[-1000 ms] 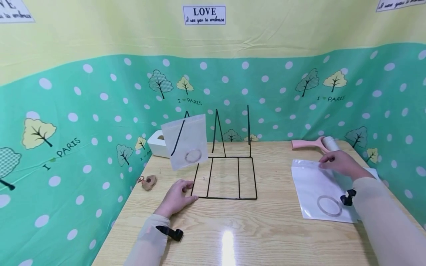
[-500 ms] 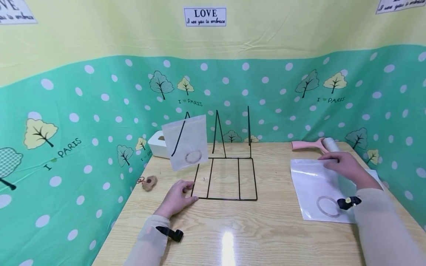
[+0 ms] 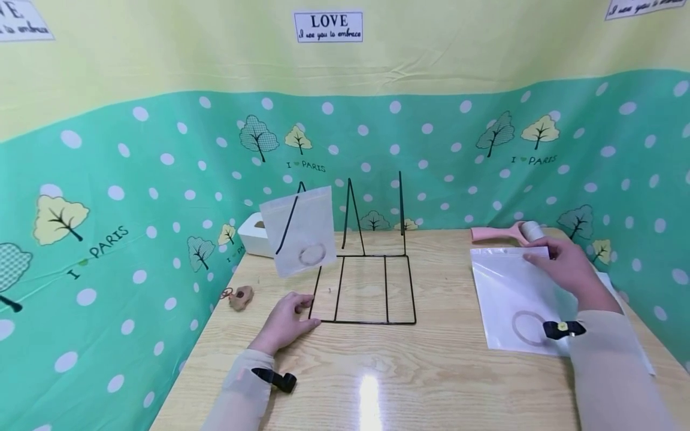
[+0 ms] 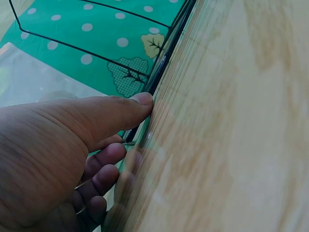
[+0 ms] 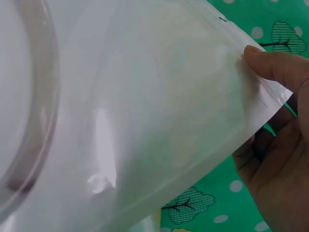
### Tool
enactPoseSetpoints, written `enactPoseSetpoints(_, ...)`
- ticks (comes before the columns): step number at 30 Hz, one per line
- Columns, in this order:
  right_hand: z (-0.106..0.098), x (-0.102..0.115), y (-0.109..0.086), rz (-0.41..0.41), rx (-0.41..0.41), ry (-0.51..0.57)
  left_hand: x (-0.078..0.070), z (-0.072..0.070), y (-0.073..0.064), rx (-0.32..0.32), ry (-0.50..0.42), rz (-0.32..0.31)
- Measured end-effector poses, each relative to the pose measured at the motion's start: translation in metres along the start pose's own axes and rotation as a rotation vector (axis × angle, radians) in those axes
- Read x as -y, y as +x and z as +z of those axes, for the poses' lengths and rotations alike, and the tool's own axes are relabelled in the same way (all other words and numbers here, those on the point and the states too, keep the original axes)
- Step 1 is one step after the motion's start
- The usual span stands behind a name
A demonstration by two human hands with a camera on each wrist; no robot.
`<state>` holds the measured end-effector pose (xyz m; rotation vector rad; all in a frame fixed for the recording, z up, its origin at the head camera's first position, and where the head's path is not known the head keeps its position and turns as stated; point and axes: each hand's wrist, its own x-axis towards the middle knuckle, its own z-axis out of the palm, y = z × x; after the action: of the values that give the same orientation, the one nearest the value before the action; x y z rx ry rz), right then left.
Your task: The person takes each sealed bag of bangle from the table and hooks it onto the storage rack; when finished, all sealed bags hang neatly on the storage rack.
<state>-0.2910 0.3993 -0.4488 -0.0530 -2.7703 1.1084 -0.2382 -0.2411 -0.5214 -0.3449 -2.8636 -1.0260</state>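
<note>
In the head view my left hand [image 3: 284, 323] holds the near left corner of a black wire rack [image 3: 387, 290], its thumb on the front bar. The left wrist view shows the thumb on the wire [image 4: 159, 72] and the fingers curled beside it. A whitish translucent zip bag [image 3: 302, 227] with a ring mark hangs on the rack's left upright. My right hand [image 3: 566, 269] pinches the top edge of a larger zip bag [image 3: 507, 293], also ring-marked. In the right wrist view the thumb lies over this bag's [image 5: 169, 96] corner, with fingers behind it.
Another white sheet or bag [image 3: 633, 335] lies under the right forearm. A pink-handled lint roller [image 3: 498, 233] is behind the right hand. At the left are a white box [image 3: 253, 236] and a small brown trinket [image 3: 241, 297] with a red cord. Patterned cloth [image 3: 431, 137] surrounds the wooden table.
My right hand has raised the top edge of the larger zip bag, and the bag has shifted slightly away from me. The left hand and the rack have stayed in place.
</note>
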Motion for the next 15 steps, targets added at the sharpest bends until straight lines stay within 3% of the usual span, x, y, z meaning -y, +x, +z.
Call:
enactPoseSetpoints(7,-0.004,0.007,-0.006,0.014,-0.024,0.001,0.001,0.000,0.000,-0.001,0.000,0.007)
enactPoseSetpoints(15,-0.021,0.008,-0.014,0.020,0.026,-0.021,0.002,0.001,-0.001,0.006,0.006,0.006)
